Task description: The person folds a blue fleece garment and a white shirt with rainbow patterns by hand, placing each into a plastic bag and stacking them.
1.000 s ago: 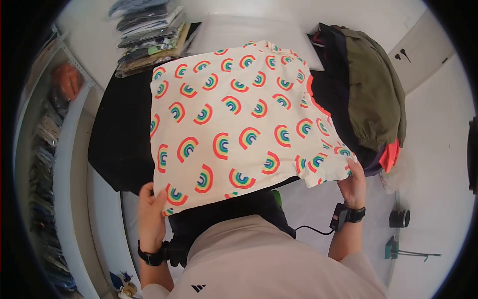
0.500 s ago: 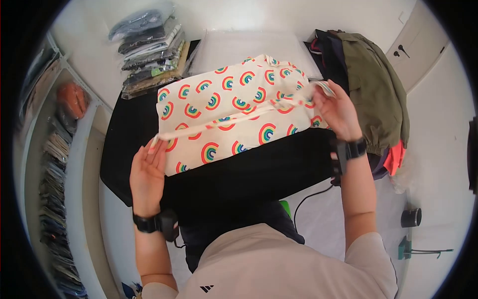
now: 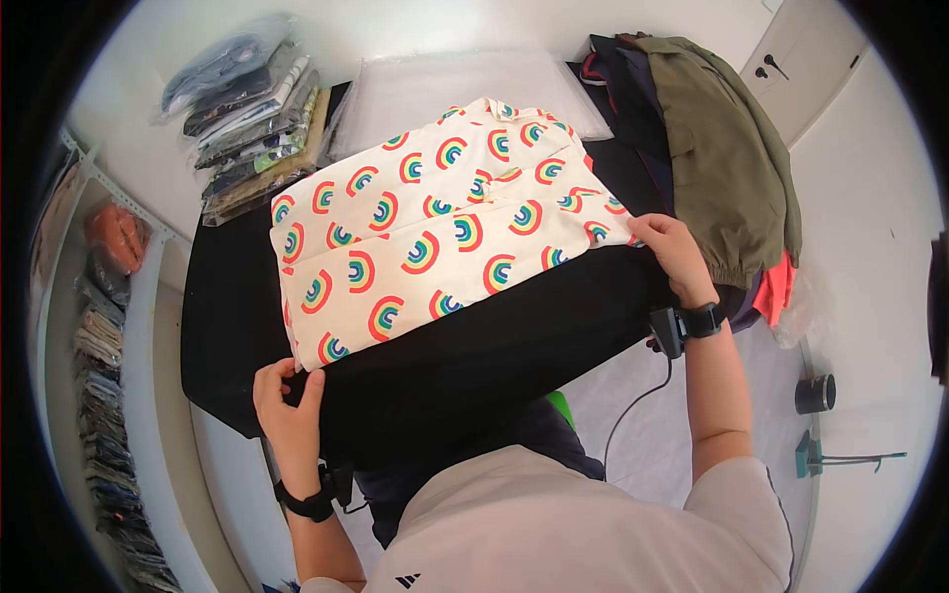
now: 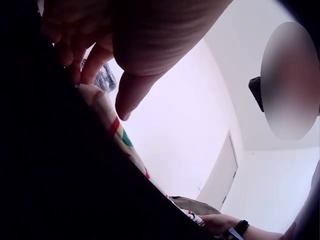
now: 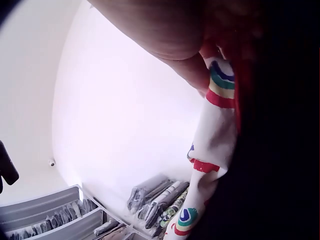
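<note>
Between the left grip (image 3: 290,413) and right grip (image 3: 678,259), a rainbow-print shirt (image 3: 420,242) lies folded over itself on the black-covered counter (image 3: 474,361). At its near left corner the left grip is loosely open, fingertips touching the fabric and thumb apart, while the right grip pinches the sleeve end closed, just beside an olive garment (image 3: 727,168).

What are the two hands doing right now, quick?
Left hand: open, thumb apart, fingertips at a corner of the rainbow shirt.
Right hand: closed, pinching the rainbow shirt's edge.
</note>
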The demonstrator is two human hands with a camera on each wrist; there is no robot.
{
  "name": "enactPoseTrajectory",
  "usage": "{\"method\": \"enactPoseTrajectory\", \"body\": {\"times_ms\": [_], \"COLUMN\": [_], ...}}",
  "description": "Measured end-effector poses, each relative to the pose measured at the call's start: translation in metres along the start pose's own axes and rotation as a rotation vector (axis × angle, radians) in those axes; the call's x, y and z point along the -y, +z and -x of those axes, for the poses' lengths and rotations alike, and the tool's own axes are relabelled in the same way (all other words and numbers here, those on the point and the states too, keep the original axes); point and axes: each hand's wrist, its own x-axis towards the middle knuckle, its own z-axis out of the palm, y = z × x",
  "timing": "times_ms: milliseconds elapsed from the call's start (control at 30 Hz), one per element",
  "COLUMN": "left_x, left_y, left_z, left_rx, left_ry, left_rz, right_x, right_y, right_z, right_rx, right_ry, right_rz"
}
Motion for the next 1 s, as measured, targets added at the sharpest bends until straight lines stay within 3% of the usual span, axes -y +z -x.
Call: {"method": "enactPoseTrajectory", "body": {"times_ms": [167,233,267,367,400,467,533,633,733,867,900,967,1000], "left_x": [0.003,0.01,0.012,0.024,0.025,0.033,0.029,0.024,0.019,0.018,0.021,0.021,0.022], "left_y": [0.011,0.008,0.005,-0.007,-0.014,-0.02,-0.027,-0.038,-0.05,-0.036,-0.029,-0.015,-0.009], "left_z": [-0.009,-0.016,-0.022,-0.038,-0.045,-0.054,-0.052,-0.053,-0.077,-0.124,-0.132,-0.146,-0.152], "left_rx": [0.015,0.085,0.093,0.086,0.098,0.234,0.308,0.295,0.279,0.461,0.513,0.535,0.569], "left_ry": [-0.064,-0.164,-0.132,-0.122,-0.127,-0.202,-0.259,-0.243,-0.059,0.115,0.145,0.109,0.073], "left_rz": [0.099,0.259,0.385,0.443,0.415,0.394,0.342,0.242,0.205,0.144,0.121,0.064,0.01], "right_x": [-0.004,-0.004,-0.002,0.001,0.005,0.012,0.02,0.023,0.032,0.065,0.071,0.082,0.079], "right_y": [0.005,0.005,0.001,-0.012,-0.016,-0.02,-0.017,-0.021,-0.027,-0.005,0.002,0.017,0.024], "right_z": [-0.012,-0.014,-0.016,-0.017,-0.016,-0.021,-0.007,0.006,-0.012,-0.054,-0.062,-0.078,-0.085], "right_rx": [0.02,-0.02,-0.032,0.012,0.097,0.233,0.265,0.245,0.159,0.438,0.439,0.638,0.645], "right_ry": [-0.078,-0.086,-0.099,-0.127,-0.097,-0.034,0.016,-0.034,-0.087,-0.209,-0.229,-0.272,-0.292], "right_rz": [-0.22,-0.301,-0.293,-0.259,-0.131,0.121,0.145,0.075,0.288,0.364,0.364,0.511,0.505]}}
